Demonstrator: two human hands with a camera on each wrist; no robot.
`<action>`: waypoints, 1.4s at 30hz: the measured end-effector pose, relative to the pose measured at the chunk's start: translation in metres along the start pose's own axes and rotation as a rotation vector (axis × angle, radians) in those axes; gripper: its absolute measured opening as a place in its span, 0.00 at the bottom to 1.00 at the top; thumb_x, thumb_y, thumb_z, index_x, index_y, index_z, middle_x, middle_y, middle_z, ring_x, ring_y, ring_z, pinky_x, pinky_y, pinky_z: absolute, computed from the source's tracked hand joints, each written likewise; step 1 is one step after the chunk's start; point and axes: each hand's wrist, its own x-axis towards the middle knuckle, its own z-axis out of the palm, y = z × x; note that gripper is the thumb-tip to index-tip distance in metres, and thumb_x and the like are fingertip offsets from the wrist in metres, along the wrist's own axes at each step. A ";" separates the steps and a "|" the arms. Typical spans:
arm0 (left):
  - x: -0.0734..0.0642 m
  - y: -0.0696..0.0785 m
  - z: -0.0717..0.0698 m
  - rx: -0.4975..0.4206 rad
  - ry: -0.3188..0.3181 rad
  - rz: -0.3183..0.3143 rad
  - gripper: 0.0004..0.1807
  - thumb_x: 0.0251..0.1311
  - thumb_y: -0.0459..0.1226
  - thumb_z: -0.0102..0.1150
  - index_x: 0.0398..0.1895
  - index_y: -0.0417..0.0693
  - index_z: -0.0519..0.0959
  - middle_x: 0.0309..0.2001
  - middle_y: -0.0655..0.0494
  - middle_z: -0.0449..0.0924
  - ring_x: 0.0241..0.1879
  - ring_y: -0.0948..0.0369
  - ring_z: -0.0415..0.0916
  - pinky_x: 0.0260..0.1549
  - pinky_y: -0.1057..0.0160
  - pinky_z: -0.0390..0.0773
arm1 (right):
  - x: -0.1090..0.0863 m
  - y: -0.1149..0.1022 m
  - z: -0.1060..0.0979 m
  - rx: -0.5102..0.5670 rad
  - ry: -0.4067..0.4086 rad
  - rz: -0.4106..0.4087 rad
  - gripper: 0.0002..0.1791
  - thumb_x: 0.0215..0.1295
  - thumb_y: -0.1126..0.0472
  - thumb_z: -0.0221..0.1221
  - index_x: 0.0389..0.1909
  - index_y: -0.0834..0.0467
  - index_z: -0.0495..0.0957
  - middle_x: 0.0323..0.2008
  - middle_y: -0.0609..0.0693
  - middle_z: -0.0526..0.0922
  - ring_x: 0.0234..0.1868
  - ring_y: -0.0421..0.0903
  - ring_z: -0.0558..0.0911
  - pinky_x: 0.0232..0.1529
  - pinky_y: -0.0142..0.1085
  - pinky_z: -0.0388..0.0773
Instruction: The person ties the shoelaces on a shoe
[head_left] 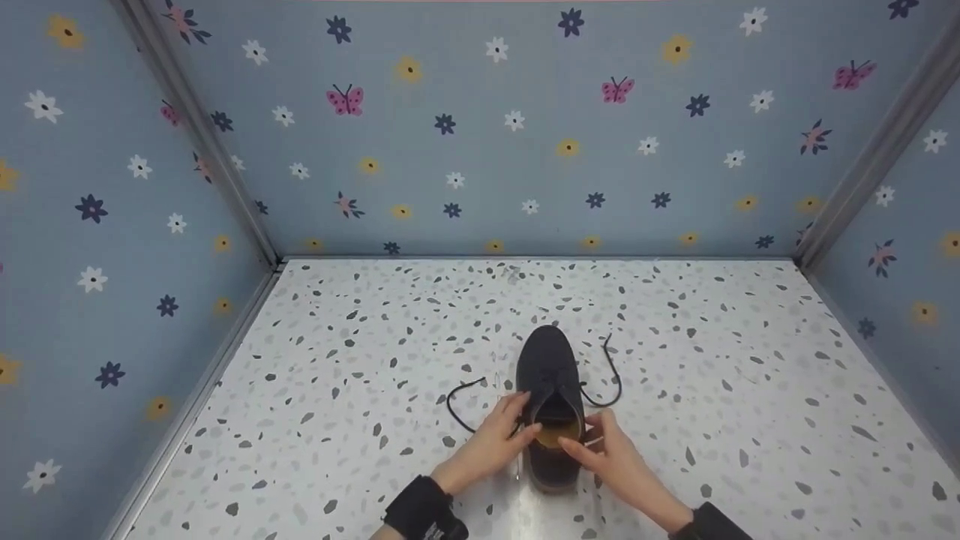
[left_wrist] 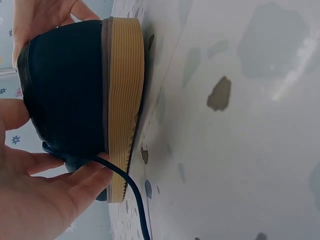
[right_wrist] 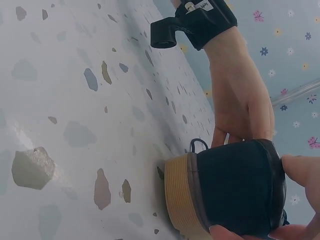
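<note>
Dark shoe point(head_left: 547, 360) stands upright on the near part of the speckled surface point(head_left: 360, 352), toe far. Left hand point(head_left: 491, 442) grip pinches its left side; right hand point(head_left: 621, 459) grip apparently pinches its right. One lace point(head_left: 619, 384) trails right.

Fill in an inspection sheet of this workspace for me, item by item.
Surface: pale speckled top.
Job's things: one dark shoe, sole down, toe pointing away from the person; laces trail out on both sides.
Clutter: nothing seen.
Grips: left grip and right grip, bare hands, hold opposite sides of the shoe by its opening; black wristbands worn.
Cables: nothing seen.
Surroundings: blue panels printed with flowers and butterflies.
</note>
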 end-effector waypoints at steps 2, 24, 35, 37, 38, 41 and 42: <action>0.000 -0.002 0.000 -0.012 0.053 0.002 0.29 0.66 0.47 0.44 0.61 0.34 0.60 0.57 0.40 0.61 0.55 0.48 0.63 0.51 0.53 0.64 | 0.000 0.001 -0.003 0.009 0.011 0.034 0.27 0.60 0.49 0.57 0.47 0.66 0.60 0.33 0.55 0.73 0.32 0.50 0.77 0.26 0.42 0.76; -0.001 0.007 0.012 -0.001 0.216 -0.224 0.21 0.64 0.36 0.46 0.10 0.50 0.64 0.10 0.65 0.57 0.10 0.69 0.55 0.11 0.69 0.56 | 0.003 0.005 -0.013 -0.038 0.126 0.124 0.21 0.63 0.47 0.53 0.42 0.62 0.68 0.33 0.52 0.75 0.33 0.46 0.76 0.29 0.37 0.75; 0.016 -0.006 0.015 -0.420 0.295 -0.396 0.15 0.65 0.39 0.44 0.28 0.36 0.74 0.20 0.51 0.71 0.15 0.63 0.66 0.16 0.63 0.70 | 0.004 0.005 -0.020 -0.038 0.145 0.151 0.21 0.63 0.46 0.52 0.42 0.61 0.69 0.34 0.50 0.75 0.35 0.48 0.77 0.31 0.40 0.75; 0.020 -0.009 0.015 -0.514 0.321 -0.424 0.15 0.65 0.40 0.45 0.32 0.34 0.73 0.22 0.49 0.72 0.15 0.62 0.67 0.15 0.64 0.71 | 0.004 0.005 -0.020 -0.039 0.144 0.154 0.22 0.63 0.45 0.52 0.42 0.61 0.69 0.33 0.50 0.75 0.35 0.47 0.77 0.31 0.39 0.75; 0.023 -0.010 0.014 -0.561 0.333 -0.435 0.15 0.65 0.40 0.45 0.33 0.33 0.72 0.23 0.49 0.72 0.15 0.62 0.67 0.15 0.64 0.71 | 0.005 0.005 -0.020 -0.041 0.143 0.155 0.22 0.63 0.45 0.51 0.42 0.61 0.69 0.33 0.50 0.76 0.34 0.46 0.77 0.31 0.39 0.74; 0.031 -0.012 0.011 -0.690 0.354 -0.475 0.16 0.65 0.40 0.45 0.40 0.30 0.70 0.26 0.48 0.72 0.19 0.61 0.69 0.18 0.65 0.71 | 0.005 0.007 -0.020 -0.048 0.144 0.156 0.23 0.63 0.44 0.51 0.42 0.61 0.70 0.33 0.50 0.76 0.34 0.45 0.76 0.31 0.39 0.74; 0.034 -0.012 0.010 -0.739 0.360 -0.493 0.18 0.65 0.40 0.45 0.43 0.30 0.70 0.28 0.48 0.73 0.21 0.60 0.70 0.20 0.64 0.72 | 0.005 0.007 -0.020 -0.051 0.146 0.158 0.23 0.63 0.44 0.51 0.42 0.61 0.70 0.33 0.50 0.76 0.34 0.45 0.76 0.31 0.39 0.74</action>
